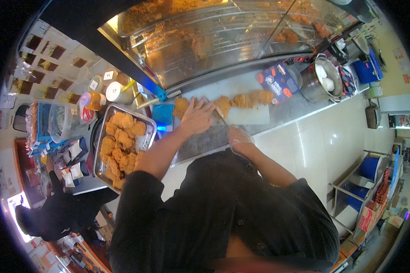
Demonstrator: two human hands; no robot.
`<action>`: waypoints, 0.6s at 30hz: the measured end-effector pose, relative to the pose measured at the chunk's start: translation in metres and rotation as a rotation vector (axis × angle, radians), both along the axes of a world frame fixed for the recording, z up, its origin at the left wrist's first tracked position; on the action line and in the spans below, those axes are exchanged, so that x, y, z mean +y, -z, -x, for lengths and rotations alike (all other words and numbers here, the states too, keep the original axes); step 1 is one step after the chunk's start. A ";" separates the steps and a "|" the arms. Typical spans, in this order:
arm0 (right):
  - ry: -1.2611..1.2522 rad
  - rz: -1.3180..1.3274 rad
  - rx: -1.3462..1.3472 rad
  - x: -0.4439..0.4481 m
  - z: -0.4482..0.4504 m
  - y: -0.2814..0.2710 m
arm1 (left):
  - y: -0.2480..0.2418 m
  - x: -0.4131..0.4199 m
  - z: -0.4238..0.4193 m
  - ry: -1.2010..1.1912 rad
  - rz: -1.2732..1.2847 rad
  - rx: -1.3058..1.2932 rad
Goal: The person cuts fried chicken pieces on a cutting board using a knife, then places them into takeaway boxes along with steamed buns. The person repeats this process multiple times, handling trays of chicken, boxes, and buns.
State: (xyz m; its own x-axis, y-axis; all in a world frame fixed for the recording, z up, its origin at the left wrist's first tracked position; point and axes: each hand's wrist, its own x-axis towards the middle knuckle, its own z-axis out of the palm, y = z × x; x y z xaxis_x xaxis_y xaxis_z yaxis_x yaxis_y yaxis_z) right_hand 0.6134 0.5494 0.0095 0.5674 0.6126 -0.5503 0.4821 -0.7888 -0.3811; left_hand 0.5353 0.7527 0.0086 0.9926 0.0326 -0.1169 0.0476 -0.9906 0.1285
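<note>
My left hand (197,117) lies with spread fingers over a breaded fried chicken piece (181,108), holding it down on a white cutting board (249,117). In a clear plastic glove, my right hand (241,138) grips a knife (221,116). Its blade points away from me, just right of my left fingers, against a fried chicken piece (222,105); whether it has cut in is too small to tell. Farther right on the board lies a row of fried chicken (253,99), some of it apparently sliced. My left palm hides part of the chicken beneath it.
A metal tray (150,127) of fried chicken stands left of my arm. Beyond the board rises a glass-fronted display warmer (198,44). A printed box (278,82) and a steel pot (309,80) stand right. Several lidded jars (114,91) line the left. Another person (61,211) works at lower left.
</note>
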 end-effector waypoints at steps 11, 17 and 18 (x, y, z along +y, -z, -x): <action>-0.524 -0.109 -0.609 0.018 -0.203 -0.017 | -0.024 -0.063 0.094 -0.447 0.423 -0.453; -0.580 -0.466 -0.653 0.057 -0.190 0.013 | -0.014 -0.114 0.135 -0.831 0.320 -0.538; -0.564 -0.413 -0.547 0.064 -0.169 0.017 | -0.014 -0.126 0.142 -0.882 0.325 -0.527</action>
